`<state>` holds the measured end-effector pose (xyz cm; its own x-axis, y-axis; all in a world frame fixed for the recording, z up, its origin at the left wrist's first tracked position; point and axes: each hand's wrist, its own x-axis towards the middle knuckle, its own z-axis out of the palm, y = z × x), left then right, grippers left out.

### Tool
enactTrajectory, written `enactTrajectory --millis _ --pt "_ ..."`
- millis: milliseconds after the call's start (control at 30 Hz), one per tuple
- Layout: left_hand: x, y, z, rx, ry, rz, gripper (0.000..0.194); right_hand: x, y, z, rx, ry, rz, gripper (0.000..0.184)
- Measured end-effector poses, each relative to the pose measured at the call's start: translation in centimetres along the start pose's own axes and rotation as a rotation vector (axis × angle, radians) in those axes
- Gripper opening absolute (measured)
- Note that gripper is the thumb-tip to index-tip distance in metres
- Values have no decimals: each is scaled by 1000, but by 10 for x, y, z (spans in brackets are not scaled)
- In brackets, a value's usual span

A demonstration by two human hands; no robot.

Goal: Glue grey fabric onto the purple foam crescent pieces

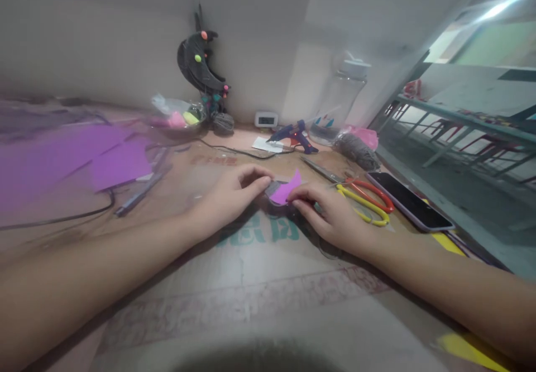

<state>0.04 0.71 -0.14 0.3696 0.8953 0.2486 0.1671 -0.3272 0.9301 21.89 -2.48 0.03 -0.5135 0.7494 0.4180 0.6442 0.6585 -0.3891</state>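
My left hand pinches the left side of a small dark grey piece, its kind not clear, just above the table. Across that piece lies a curved scrap of purple paper, pointed at its upper end. The thumb and fingers of my right hand close on the paper's lower right edge. To the right of this hand lie scissors with one orange and one yellow handle loop. A dark blue glue gun with a small red light rests behind both hands.
Purple sheets and a pen lie at left, near a black cable. Behind are a bowl, a dark crescent ornament, a small digital display, a clear bottle and grey yarn. A phone lies at right.
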Motion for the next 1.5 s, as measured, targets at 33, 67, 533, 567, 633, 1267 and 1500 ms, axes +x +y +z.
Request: enactTrajectory --millis 33,67,533,567,633,1267,1500 --pt "0 1 0 22 -26 -9 22 1 0 0 1 -1 4 13" --pt "0 1 0 36 -41 -19 23 1 0 0 4 1 19 13" --pt "-6 0 3 242 -111 89 27 1 4 -11 -234 60 -181 31" --pt "-6 1 3 261 -107 88 26 1 6 -13 -289 47 -231 31" --pt "-6 3 4 303 -96 106 24 2 9 -15 -371 41 -300 27" --pt "-9 4 2 186 -134 105 20 6 11 -7 9 145 28 16" --pt "-9 2 4 305 -154 151 30 5 12 -7 8 133 15 18"
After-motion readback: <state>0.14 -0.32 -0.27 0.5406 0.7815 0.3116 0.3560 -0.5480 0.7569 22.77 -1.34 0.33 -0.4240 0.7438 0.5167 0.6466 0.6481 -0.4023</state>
